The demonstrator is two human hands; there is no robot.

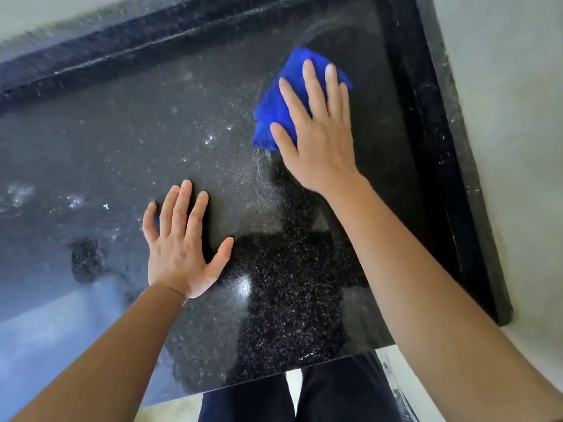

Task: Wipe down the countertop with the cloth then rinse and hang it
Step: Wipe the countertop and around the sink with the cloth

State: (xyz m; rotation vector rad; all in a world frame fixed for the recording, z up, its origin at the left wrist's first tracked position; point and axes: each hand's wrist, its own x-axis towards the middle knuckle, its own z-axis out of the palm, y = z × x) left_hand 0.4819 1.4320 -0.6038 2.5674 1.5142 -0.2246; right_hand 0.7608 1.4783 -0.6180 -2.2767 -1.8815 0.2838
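A folded blue cloth [281, 99] lies on the black speckled granite countertop [128, 153], toward its far right corner. My right hand [316, 132] presses flat on the cloth with straight, spread fingers, covering its near right part. My left hand [179, 242] rests flat on the bare countertop nearer to me, fingers spread, well apart from the cloth. Curved wet smears show on the stone around the cloth.
A raised black stone backsplash [152, 35] runs along the far edge and another [426, 123] along the right side, both against pale walls. The counter's front edge [289, 368] is right at my dark trousers. A glossy reflection covers the counter's left part.
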